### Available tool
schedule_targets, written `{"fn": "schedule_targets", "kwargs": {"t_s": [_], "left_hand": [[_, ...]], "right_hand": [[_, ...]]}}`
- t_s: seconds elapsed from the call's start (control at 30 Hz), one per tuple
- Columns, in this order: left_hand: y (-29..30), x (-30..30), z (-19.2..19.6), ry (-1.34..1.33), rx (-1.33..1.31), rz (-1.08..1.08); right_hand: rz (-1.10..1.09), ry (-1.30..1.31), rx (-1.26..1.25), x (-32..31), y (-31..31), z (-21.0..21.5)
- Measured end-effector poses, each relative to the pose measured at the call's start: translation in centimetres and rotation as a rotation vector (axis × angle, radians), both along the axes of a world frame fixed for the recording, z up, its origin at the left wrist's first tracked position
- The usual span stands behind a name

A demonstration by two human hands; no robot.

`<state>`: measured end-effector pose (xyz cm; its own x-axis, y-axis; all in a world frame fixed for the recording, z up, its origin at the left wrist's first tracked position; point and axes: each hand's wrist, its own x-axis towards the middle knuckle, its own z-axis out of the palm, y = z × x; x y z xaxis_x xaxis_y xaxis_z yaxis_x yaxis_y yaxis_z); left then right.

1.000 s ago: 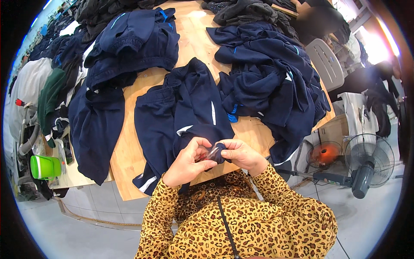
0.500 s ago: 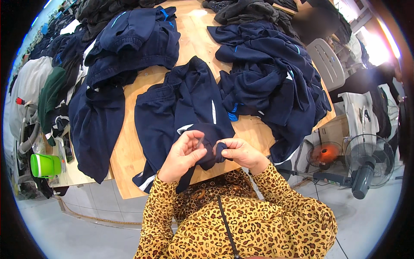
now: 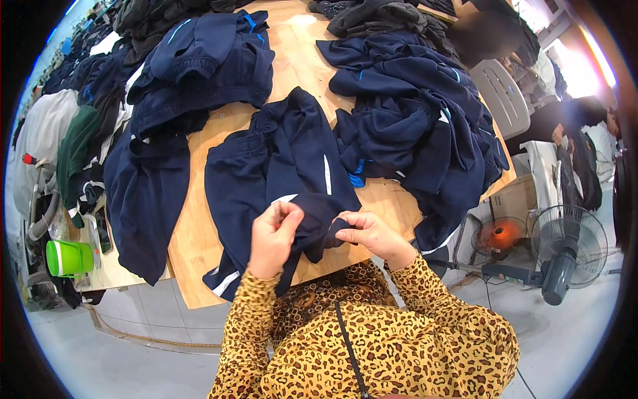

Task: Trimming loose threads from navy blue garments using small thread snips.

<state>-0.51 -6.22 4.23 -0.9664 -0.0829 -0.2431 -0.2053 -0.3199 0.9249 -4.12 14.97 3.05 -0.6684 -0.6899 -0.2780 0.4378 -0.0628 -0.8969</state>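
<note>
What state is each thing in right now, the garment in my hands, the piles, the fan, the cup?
Left hand: grip closed on the navy garment's hem.
Right hand: pinching the same hem.
Navy garment: spread flat on the wooden table, near edge lifted.
Right pile: heaped, unfolded.
Left pile: loosely stacked.
Fan: standing upright on the floor.
Green cup: lying on its side.

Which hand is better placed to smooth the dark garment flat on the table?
Probably the left hand. It grips the navy garment over its spread part, while the right hand pinches only the edge, close to the table rim.
</note>
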Motion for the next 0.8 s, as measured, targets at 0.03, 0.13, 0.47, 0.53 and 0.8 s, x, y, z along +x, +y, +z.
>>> {"fn": "schedule_targets", "kwargs": {"t_s": [0.03, 0.13, 0.47, 0.53, 0.8], "left_hand": [[-1.4, 0.4, -0.2, 0.066, 0.123, -0.165], [-2.3, 0.8, 0.8, 0.199, 0.127, -0.472], [0.4, -0.8, 0.7, -0.001, -0.063, -0.631], [-0.2, -0.6, 0.5, -0.085, -0.100, -0.599], [-4.3, 0.4, -0.7, -0.139, 0.389, 0.122]], "right_hand": [[-0.020, -0.025, -0.006, 0.0, 0.0, 0.2], [-0.008, 0.053, 0.050, -0.2, 0.2, 0.3], [-0.030, 0.926, 0.403, -0.2, 0.0, 2.9], [0.026, 0.876, 0.315, -0.9, 0.3, 2.4], [0.233, 0.194, 0.174, -4.0, 1.2, 1.4]]}}
